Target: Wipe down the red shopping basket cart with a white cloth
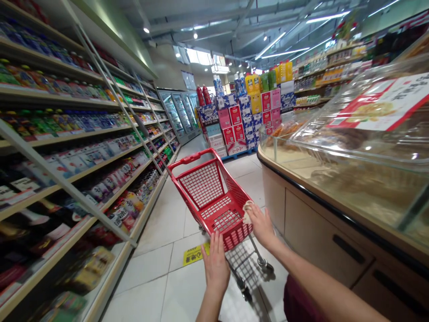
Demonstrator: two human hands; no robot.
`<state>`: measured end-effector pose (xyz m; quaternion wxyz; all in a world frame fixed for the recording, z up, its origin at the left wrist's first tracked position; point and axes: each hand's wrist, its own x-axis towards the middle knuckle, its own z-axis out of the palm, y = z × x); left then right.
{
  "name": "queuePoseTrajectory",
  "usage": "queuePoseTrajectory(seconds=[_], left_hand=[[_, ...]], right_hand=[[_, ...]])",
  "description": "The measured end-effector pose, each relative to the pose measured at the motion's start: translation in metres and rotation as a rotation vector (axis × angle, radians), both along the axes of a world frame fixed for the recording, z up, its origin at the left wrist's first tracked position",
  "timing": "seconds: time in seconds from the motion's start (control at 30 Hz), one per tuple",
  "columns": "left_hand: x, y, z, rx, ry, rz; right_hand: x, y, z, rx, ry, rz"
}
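Note:
A red plastic shopping cart (231, 181) stands in the aisle, its basket facing me and its handle at the far end. My right hand (263, 226) presses a crumpled cream cloth (248, 212) against the right corner of the basket's near rim. At the near left corner of the basket is my left hand (216, 261), fingers stretched out and together, resting on or just at the rim. It holds nothing that I can see. Below the basket, the cart's dark wheels (246, 293) rest on the tiled floor.
Shelves of bottled drinks (63, 120) line the left side. To the right is a wooden counter (301, 219) with glass edging and clear plastic covers (365, 134). Stacked cartons (237, 125) stand ahead, near glass-door fridges (181, 112). A yellow floor sticker (194, 255) lies beside the cart.

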<state>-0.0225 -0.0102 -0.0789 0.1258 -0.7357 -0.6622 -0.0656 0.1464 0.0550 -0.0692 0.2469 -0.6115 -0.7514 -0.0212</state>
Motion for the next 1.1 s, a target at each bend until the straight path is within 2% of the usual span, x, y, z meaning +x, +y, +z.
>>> queuePoseTrajectory(seconds=[0.03,0.17,0.2,0.23,0.33,0.4,0.53,0.57,0.6,0.73,0.77,0.8,0.9,0.97,1.03,1.1], left_hand=[[0.001,0.0,0.0,0.002,0.0,0.01],[0.001,0.001,-0.003,0.024,0.002,0.025],[0.0,0.001,-0.004,0.027,0.002,0.014],[-0.001,0.001,-0.005,0.026,0.003,0.001],[-0.001,0.001,-0.006,0.018,0.0,-0.012],[0.001,0.001,-0.006,0.019,-0.008,0.008],[0.002,0.001,-0.008,0.024,-0.026,0.04],[0.002,0.0,-0.009,0.024,-0.027,0.036],[0.002,-0.001,-0.01,0.025,-0.029,0.028],[0.004,0.0,-0.006,0.016,-0.055,0.015],[0.005,0.002,-0.002,0.012,-0.069,0.024],[0.007,0.004,0.003,0.01,-0.085,0.04],[0.01,0.013,0.021,0.012,-0.129,0.074],[0.01,0.016,0.027,0.002,-0.131,0.057],[0.009,0.015,0.024,-0.013,-0.112,0.03],[0.008,0.012,0.014,-0.014,-0.085,0.024]], right_hand=[[-0.001,-0.001,0.0,-0.006,-0.006,0.004],[-0.017,-0.008,-0.002,0.061,-0.054,0.313],[-0.016,-0.007,-0.001,0.063,-0.06,0.336],[-0.012,-0.004,0.002,0.051,-0.06,0.303],[0.002,0.003,0.01,-0.036,-0.038,0.044],[0.0,0.002,0.011,-0.062,-0.035,0.012],[-0.019,-0.008,0.007,-0.001,-0.068,0.349],[-0.019,-0.008,0.007,0.004,-0.076,0.384],[-0.017,-0.006,0.009,0.0,-0.081,0.37],[-0.003,0.002,0.015,-0.06,-0.063,0.071],[-0.006,0.001,0.014,-0.065,-0.057,0.048],[-0.011,-0.001,0.013,-0.059,-0.055,0.075],[-0.026,-0.008,0.008,-0.008,-0.077,0.318],[-0.022,-0.005,0.009,-0.006,-0.098,0.38],[-0.007,0.004,0.014,-0.042,-0.107,0.259],[0.005,0.01,0.016,-0.072,-0.102,0.088]])
